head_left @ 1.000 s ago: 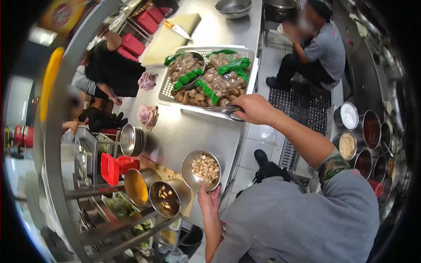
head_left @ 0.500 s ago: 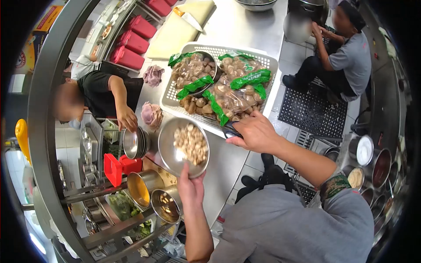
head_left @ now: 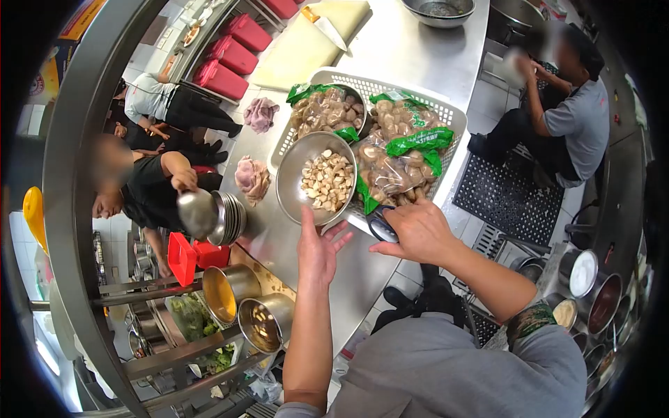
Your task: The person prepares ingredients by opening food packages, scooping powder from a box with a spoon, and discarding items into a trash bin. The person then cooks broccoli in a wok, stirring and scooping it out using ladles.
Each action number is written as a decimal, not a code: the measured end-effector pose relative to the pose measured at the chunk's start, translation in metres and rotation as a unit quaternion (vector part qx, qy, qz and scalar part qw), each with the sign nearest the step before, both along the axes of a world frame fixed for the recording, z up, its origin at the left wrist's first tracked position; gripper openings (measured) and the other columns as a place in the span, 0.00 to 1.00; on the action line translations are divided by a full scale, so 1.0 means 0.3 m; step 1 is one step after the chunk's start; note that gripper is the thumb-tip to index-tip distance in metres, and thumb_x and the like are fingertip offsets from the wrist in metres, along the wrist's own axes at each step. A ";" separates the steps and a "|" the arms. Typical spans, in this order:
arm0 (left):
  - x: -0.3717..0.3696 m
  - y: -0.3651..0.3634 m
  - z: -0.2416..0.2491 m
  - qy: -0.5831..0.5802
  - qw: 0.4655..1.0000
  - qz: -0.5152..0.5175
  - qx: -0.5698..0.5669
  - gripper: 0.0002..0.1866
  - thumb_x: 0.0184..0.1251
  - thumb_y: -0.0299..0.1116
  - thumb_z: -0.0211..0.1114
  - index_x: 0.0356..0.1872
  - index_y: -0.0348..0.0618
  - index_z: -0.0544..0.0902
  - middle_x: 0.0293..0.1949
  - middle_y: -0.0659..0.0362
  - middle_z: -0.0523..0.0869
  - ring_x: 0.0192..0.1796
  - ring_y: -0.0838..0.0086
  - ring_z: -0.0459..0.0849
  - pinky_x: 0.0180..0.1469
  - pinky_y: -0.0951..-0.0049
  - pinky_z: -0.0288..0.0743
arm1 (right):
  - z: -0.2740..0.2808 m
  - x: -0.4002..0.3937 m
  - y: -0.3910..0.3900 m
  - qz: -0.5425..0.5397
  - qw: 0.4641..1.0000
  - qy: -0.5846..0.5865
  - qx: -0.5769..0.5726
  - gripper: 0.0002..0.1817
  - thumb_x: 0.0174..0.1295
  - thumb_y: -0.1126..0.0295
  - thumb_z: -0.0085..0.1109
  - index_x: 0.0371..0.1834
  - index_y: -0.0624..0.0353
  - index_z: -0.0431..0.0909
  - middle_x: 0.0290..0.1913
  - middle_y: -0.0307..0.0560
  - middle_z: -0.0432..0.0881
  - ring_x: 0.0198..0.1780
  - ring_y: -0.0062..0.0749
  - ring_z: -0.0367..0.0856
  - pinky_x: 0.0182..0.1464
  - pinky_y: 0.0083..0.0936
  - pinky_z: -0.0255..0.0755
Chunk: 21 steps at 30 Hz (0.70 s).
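- Got the left hand (head_left: 320, 244) palm up at the near rim of a steel bowl (head_left: 288, 182), fingers spread well open, with the thumb overlapping the rim. Can't tell about a firm hold, or about any support under there.
- Can see pale chopped pieces (head_left: 327, 180) in that bowl, right over the near left corner of a white perforated basket (head_left: 456, 118). Can't make out the bowl's underside or any contact with the basket, and lost most of that corner behind it.
- Got the right hand (head_left: 425, 230) curled shut around the black handles of what look like scissors (head_left: 382, 224). Can't see the blades, or much of the grip behind the knuckles.
- Spotted clear bags of mushrooms (head_left: 397, 174) with green strips in the basket, plus a second steel bowl (head_left: 361, 104) mostly covered by one bag.
- Also on the counter (head_left: 306, 273): two pinkish cloths (head_left: 252, 180), and a knife (head_left: 329, 31) on a pale board (head_left: 286, 64).
- Noticed a person in black (head_left: 155, 182) beside the stacked bowls (head_left: 235, 219), holding one blurry bowl (head_left: 197, 213).
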State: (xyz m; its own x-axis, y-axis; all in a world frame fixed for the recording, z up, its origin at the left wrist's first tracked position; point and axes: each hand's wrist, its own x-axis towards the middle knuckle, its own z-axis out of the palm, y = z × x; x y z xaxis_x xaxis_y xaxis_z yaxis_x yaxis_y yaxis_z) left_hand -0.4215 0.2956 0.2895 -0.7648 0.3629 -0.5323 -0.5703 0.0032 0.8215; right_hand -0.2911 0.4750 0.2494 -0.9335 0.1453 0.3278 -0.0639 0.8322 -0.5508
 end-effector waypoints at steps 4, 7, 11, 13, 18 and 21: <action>0.059 -0.069 -0.056 0.007 0.998 -0.006 0.063 0.35 0.78 0.60 0.51 0.72 0.43 0.63 0.67 0.54 0.70 0.59 0.63 0.78 0.56 0.59 0.76 | -0.003 -0.002 -0.008 -0.017 0.999 0.024 0.013 0.32 0.53 0.36 0.65 0.28 0.59 0.79 0.25 0.49 0.81 0.29 0.46 0.82 0.41 0.39 0.71; 0.100 -0.093 -0.103 0.000 0.996 -0.065 0.067 0.32 0.79 0.54 0.54 0.72 0.42 0.63 0.65 0.53 0.72 0.58 0.65 0.78 0.58 0.59 0.75 | 0.000 -0.005 -0.018 -0.029 0.999 0.039 0.004 0.31 0.52 0.36 0.66 0.28 0.59 0.80 0.26 0.49 0.80 0.30 0.46 0.82 0.39 0.39 0.73; 0.104 -0.061 -0.127 0.006 0.994 -0.110 0.026 0.25 0.78 0.45 0.58 0.66 0.39 0.68 0.54 0.55 0.79 0.52 0.68 0.82 0.55 0.63 0.78 | -0.014 -0.012 -0.036 -0.027 0.999 0.025 0.031 0.28 0.52 0.39 0.68 0.29 0.58 0.81 0.26 0.48 0.80 0.30 0.47 0.83 0.33 0.41 0.74; 0.075 -0.013 -0.157 0.023 0.996 -0.087 0.025 0.17 0.77 0.41 0.58 0.56 0.38 0.73 0.42 0.58 0.82 0.42 0.72 0.84 0.46 0.69 0.80 | -0.007 -0.009 -0.046 -0.028 0.998 0.031 0.035 0.27 0.53 0.41 0.68 0.28 0.58 0.82 0.25 0.48 0.80 0.29 0.47 0.83 0.33 0.42 0.75; 0.036 0.024 -0.219 0.018 0.995 -0.092 0.036 0.11 0.77 0.36 0.57 0.49 0.41 0.73 0.35 0.58 0.79 0.33 0.74 0.81 0.36 0.72 0.79 | -0.009 -0.001 -0.102 -0.047 0.997 0.003 0.065 0.28 0.54 0.41 0.65 0.30 0.60 0.84 0.28 0.50 0.84 0.32 0.49 0.85 0.35 0.43 0.76; 0.046 -0.024 -0.207 0.032 0.995 -0.093 0.034 0.10 0.77 0.36 0.57 0.48 0.41 0.73 0.32 0.59 0.77 0.29 0.74 0.80 0.33 0.71 0.80 | -0.031 0.004 -0.158 -0.074 0.994 -0.005 0.076 0.27 0.55 0.41 0.64 0.31 0.59 0.84 0.28 0.50 0.84 0.32 0.50 0.85 0.37 0.44 0.77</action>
